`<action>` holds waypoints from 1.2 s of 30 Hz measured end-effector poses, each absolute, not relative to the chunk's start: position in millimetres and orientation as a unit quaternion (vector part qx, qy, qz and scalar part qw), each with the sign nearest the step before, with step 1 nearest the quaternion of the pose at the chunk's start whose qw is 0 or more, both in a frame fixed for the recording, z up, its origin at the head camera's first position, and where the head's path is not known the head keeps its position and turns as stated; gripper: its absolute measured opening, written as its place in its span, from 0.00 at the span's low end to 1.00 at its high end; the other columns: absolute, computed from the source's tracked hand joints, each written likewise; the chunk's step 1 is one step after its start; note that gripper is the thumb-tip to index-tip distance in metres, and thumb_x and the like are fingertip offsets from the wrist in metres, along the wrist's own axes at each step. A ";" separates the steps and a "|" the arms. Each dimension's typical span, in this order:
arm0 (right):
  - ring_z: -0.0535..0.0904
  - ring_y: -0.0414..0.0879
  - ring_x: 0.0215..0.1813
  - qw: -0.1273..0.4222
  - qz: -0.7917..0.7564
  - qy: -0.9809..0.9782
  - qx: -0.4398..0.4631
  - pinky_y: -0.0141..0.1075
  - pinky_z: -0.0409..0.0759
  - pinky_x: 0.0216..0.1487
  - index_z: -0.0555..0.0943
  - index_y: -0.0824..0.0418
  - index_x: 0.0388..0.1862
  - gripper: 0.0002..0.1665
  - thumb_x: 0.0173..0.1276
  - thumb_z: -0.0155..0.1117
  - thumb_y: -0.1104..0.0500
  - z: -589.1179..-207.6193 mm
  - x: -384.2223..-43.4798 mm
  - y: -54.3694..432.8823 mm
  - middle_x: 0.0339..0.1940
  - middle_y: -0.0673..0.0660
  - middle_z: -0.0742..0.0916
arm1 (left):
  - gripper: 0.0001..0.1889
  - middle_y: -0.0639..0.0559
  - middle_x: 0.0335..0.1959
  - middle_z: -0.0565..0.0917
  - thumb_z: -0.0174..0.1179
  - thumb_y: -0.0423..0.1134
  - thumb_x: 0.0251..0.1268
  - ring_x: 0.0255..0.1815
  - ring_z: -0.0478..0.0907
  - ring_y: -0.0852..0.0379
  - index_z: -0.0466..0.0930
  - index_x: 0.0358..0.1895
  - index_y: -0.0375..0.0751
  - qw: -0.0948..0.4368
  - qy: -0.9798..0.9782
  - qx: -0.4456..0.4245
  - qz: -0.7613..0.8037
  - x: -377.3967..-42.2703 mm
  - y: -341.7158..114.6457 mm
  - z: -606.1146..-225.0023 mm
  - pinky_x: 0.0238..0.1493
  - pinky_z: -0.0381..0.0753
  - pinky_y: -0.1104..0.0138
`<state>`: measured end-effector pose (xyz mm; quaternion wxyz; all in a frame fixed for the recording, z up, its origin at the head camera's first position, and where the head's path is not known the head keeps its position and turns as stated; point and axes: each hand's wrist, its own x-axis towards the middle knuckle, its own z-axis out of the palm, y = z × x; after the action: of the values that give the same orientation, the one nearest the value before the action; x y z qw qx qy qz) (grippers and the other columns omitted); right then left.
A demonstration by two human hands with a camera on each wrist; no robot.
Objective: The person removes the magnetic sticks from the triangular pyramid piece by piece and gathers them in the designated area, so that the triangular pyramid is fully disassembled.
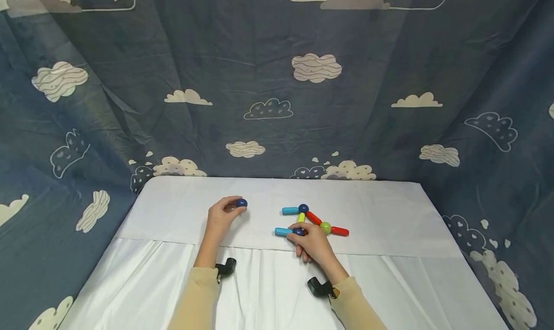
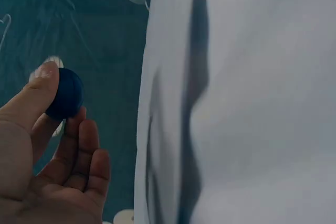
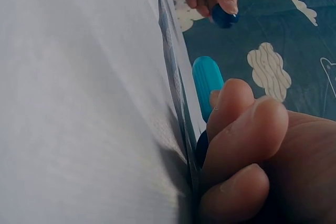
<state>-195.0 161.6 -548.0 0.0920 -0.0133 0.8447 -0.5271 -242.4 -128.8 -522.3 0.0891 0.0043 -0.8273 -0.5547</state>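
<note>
My left hand (image 1: 221, 219) holds a dark blue ball (image 1: 242, 203) between thumb and fingertips, raised over the left part of the table. The left wrist view shows that ball (image 2: 68, 93) against the thumb. On the right, my right hand (image 1: 315, 243) pinches another dark blue ball (image 1: 298, 232) at the near corner of a joined figure of rods and balls. A light blue rod (image 1: 283, 231) points left from this ball. A yellow-green rod (image 1: 301, 217) leads up to a third dark blue ball (image 1: 304, 208). My fingers hide part of the near corner.
From the far ball, a light blue rod (image 1: 290, 210) points left and a red rod (image 1: 313, 218) slants to a green ball (image 1: 325, 228). Another red rod (image 1: 340, 231) extends right from there. White cloth covers the table (image 1: 381, 214); a cloud-patterned curtain (image 1: 268, 142) hangs behind.
</note>
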 end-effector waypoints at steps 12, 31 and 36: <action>0.72 0.40 0.07 0.100 -0.532 0.841 -0.001 0.29 0.71 0.14 0.86 0.56 0.56 0.17 0.73 0.74 0.53 -545.3 -193.8 160.9 0.12 0.53 0.81 | 0.22 0.37 0.58 0.88 0.73 0.43 0.69 0.59 0.84 0.45 0.86 0.63 0.40 0.110 -0.821 0.088 -0.553 -264.7 -181.3 -511.9 0.51 0.78 0.76; 0.72 0.41 0.08 0.101 -0.532 0.841 -0.009 0.29 0.72 0.14 0.86 0.55 0.56 0.17 0.72 0.74 0.52 -544.4 -193.4 161.3 0.12 0.53 0.82 | 0.22 0.33 0.60 0.87 0.72 0.38 0.69 0.61 0.83 0.42 0.84 0.63 0.34 0.139 -0.820 0.135 -0.539 -289.4 -213.8 -537.0 0.50 0.74 0.81; 0.73 0.41 0.08 0.101 -0.527 0.844 -0.004 0.29 0.72 0.15 0.86 0.54 0.56 0.17 0.73 0.74 0.51 -544.6 -193.7 162.6 0.13 0.53 0.82 | 0.22 0.33 0.61 0.87 0.72 0.39 0.68 0.64 0.82 0.39 0.84 0.63 0.36 0.128 -0.829 0.133 -0.527 -289.1 -212.7 -545.7 0.67 0.76 0.58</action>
<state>-193.7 162.6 -544.6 0.1009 -0.0038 0.8438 -0.5271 -289.1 -212.7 -545.7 0.1275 0.1334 -0.8293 -0.5274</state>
